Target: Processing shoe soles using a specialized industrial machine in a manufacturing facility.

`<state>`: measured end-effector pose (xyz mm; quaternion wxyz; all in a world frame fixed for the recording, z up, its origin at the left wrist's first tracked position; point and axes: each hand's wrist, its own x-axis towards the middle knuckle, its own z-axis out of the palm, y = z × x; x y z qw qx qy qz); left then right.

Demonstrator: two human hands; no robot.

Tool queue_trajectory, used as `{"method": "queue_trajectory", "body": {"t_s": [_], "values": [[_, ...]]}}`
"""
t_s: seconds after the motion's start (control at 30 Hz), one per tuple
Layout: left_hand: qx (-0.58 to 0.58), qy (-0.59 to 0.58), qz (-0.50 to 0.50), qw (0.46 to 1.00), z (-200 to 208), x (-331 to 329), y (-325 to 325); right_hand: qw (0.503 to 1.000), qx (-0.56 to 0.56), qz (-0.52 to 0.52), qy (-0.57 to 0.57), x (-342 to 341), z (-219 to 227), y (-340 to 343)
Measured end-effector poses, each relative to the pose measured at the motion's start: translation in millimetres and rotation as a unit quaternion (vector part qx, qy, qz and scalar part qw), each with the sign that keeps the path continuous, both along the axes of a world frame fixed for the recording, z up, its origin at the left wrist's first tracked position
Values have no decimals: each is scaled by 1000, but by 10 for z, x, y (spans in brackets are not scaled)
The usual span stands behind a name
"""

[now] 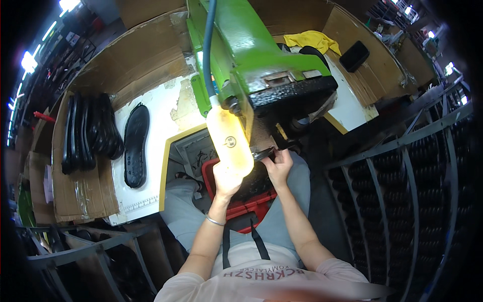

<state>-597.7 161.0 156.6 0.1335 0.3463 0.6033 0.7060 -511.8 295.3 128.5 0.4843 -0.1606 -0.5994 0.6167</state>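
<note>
My right hand [279,170] is closed in a pinch on the edge of a black shoe sole [262,154], under the black head of a green machine [274,63]. Most of that sole is hidden by the machine and a glowing lamp [229,143]. My left hand [226,182] is raised just below the lamp, which covers its fingers, so their grip is hidden. On the white tabletop [156,146] to the left lies another black sole [137,146], long and flat, with small round marks toward its near end.
Several black soles [88,131] stand packed in a cardboard box [95,196] at the left. A red bin [236,209] sits between my legs. Racks [410,201] with rows of dark soles flank the right side. A yellow cloth [312,41] lies behind the machine.
</note>
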Motion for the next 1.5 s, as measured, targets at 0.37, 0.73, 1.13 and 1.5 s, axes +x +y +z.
{"method": "queue_trajectory", "body": {"t_s": [0.37, 0.73, 1.13, 1.5], "values": [[-178, 352, 29, 918, 819, 15, -54, 980, -132, 84, 121, 162, 253, -229], [-49, 287, 57, 955, 641, -49, -39, 994, -74, 31, 76, 98, 426, -340], [31, 40, 206, 977, -102, 357, 151, 840, -466, 268, 70, 320, -701, -149], [42, 101, 141, 984, -230, 247, 269, 977, -130, -143, -94, 761, -35, 516]]}}
